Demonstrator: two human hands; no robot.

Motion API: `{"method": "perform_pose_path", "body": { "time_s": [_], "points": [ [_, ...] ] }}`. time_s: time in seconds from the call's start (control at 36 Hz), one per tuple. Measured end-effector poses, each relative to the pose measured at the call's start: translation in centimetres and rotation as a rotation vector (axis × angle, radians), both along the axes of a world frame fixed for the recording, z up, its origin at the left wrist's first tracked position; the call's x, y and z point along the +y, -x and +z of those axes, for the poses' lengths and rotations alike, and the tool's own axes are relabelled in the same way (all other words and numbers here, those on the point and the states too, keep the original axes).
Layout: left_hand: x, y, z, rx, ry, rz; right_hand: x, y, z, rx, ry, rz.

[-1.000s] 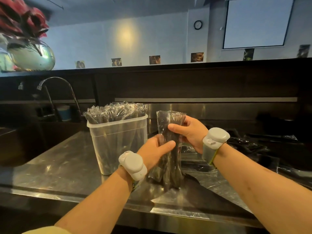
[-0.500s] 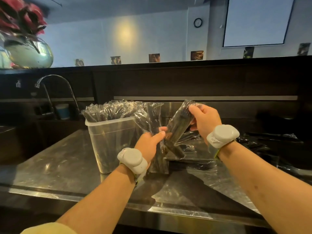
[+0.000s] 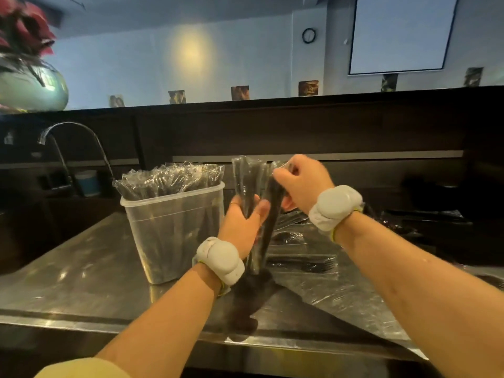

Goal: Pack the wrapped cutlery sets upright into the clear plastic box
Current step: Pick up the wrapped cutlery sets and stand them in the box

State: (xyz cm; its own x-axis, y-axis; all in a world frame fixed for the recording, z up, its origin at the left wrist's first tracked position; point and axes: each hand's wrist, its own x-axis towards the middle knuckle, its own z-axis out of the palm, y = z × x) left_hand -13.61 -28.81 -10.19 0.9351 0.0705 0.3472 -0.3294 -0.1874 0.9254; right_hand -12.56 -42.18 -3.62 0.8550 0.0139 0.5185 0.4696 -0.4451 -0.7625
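A clear plastic box (image 3: pixel 174 230) stands on the steel counter, left of centre, full of upright wrapped black cutlery sets (image 3: pixel 169 178) that stick out above its rim. Just right of the box, my left hand (image 3: pixel 242 225) grips a standing bundle of wrapped cutlery sets (image 3: pixel 246 175) around its middle, lower ends resting on the counter. My right hand (image 3: pixel 302 184) pinches the top of one wrapped set (image 3: pixel 272 208) and holds it upright against the bundle. More wrapped sets (image 3: pixel 300 264) lie flat on the counter behind my hands.
The steel counter (image 3: pixel 81 282) has a front edge close to me. A curved tap (image 3: pixel 73 137) and a blue cup (image 3: pixel 87 182) stand at the back left by a sink. A glass vase with red flowers (image 3: pixel 27 77) sits on the dark ledge. Dark items lie at the far right.
My right hand has brought the single wrapped set from a slant to upright against the bundle. My left hand has slid higher on the bundle, still beside the box.
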Motion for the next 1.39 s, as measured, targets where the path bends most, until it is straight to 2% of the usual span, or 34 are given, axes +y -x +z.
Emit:
{"method": "perform_pose_path", "body": {
  "time_s": [0.08,0.14,0.19,0.25,0.28,0.36,0.39,0.44,0.5,0.58,0.64,0.72,0.81,0.86,0.89,0.92,0.97,1.03,1.06,1.14,1.28,1.39],
  "points": [
    [-0.4,0.3,-0.7,-0.015,-0.061,-0.142,1.1,0.1,-0.4,0.093,-0.109,0.094],
    [-0.3,0.1,-1.0,-0.008,-0.137,-0.117,1.3,0.3,-0.5,0.13,-0.143,0.18],
    [0.0,0.1,-0.9,-0.06,-0.188,-0.056,1.4,0.6,-0.7,0.24,-0.218,0.356],
    [0.2,0.3,-0.6,-0.066,-0.164,-0.032,1.2,0.7,-0.9,0.32,-0.294,0.505],
    [0.3,0.4,-0.5,-0.03,-0.105,-0.057,1.2,0.8,-1.1,0.293,-0.285,0.488],
    [0.3,0.6,-0.2,0.078,-0.015,-0.115,0.3,-0.3,-1.6,0.004,-0.055,0.204],
    [0.4,0.8,0.0,0.095,0.005,-0.15,0.0,-0.6,-1.7,0.011,0.003,0.203],
    [0.4,1.2,0.2,0.139,0.064,-0.275,-0.5,-0.7,-1.8,0.195,-0.002,0.399],
    [0.4,1.5,0.3,0.197,0.124,-0.406,-0.8,-0.5,-1.7,0.395,-0.133,0.615],
    [0.4,2.2,1.2,0.205,0.056,-0.4,-0.7,-0.4,-1.2,0.423,-0.272,0.762],
    [0.8,2.3,2.3,0.119,-0.17,-0.259,-0.2,-0.2,-0.8,0.351,-0.33,0.759],
    [2.3,2.4,4.3,-0.113,-0.535,-0.089,0.8,-0.1,0.3,0.217,-0.395,0.676],
    [4.6,2.6,6.5,-0.408,-0.618,0.087,1.3,-1.0,1.7,0.14,-0.565,0.532],
    [6.8,2.7,8.0,-0.623,-0.684,0.342,1.6,-1.8,2.3,0.094,-0.663,0.408],
    [8.2,2.5,8.7,-0.673,-0.784,0.468,1.9,-2.1,2.4,0.08,-0.704,0.367],
    [9.5,2.2,9.4,-0.631,-0.928,0.568,2.1,-2.4,2.6,0.072,-0.742,0.347],
    [11.5,1.7,10.5,-0.298,-1.212,0.641,2.7,-2.7,3.0,0.078,-0.825,0.353],
    [12.7,1.2,11.0,0.039,-1.286,0.575,3.5,-2.8,3.5,0.082,-0.895,0.384],
    [13.1,1.1,11.0,0.127,-1.244,0.531,4.0,-2.9,3.8,0.079,-0.91,0.394],
    [13.8,0.6,10.6,0.136,-1.077,0.414,5.3,-3.2,4.5,0.062,-0.928,0.408],
    [14.5,0.5,10.0,0.016,-1.107,0.495,7.6,-3.4,5.4,0.091,-0.99,0.425],
    [15.2,0.2,10.0,0.001,-1.034,0.453,9.1,-4.2,5.4,0.167,-0.854,0.342]
  ]
}}
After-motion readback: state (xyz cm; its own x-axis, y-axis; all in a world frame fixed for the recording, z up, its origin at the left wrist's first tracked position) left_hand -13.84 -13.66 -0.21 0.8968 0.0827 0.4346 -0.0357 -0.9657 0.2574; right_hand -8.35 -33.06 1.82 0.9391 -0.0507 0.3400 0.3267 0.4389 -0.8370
